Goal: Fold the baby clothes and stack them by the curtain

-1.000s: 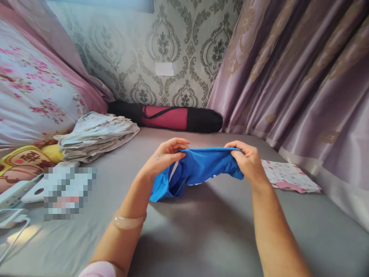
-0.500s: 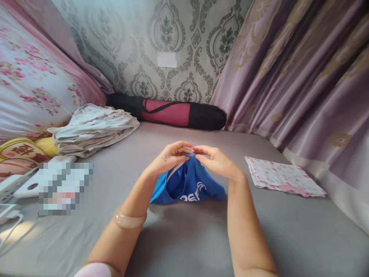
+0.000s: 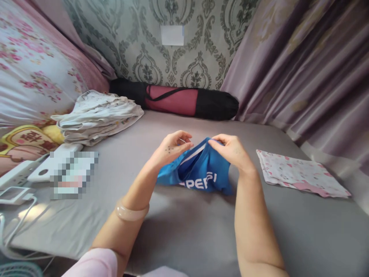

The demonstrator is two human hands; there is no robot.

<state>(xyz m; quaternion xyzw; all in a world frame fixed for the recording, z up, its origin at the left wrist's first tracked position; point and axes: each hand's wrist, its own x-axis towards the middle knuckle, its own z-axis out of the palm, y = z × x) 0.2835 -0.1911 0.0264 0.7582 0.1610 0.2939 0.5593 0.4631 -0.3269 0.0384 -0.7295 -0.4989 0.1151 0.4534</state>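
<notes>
A blue cloth item (image 3: 215,169) with white lettering that reads like PEPSI and a white stripe along an inner edge is bunched up on the grey bed. Whether it is a bag or a garment I cannot tell. My right hand (image 3: 232,152) pinches its raised top edge between thumb and fingers, lifting it into a peak. My left hand (image 3: 174,148) is beside the peak on the left, fingers curved, with a gap between thumb and fingertips and no cloth visible in it. Below that hand, the left part of the cloth is partly hidden.
On the right lies a folded white-and-pink patterned cloth (image 3: 302,173). A black-and-red long bag (image 3: 173,100) rests along the wall. At left are a pile of folded pale cloth (image 3: 98,117), a power strip (image 3: 20,173), a white charger with cable (image 3: 15,195) and a blurred-out object (image 3: 73,175).
My hands have moved apart; the right one has shifted right, drawing the cloth's edge up with it. My left fingers have come off the cloth. The view has tilted downward.
</notes>
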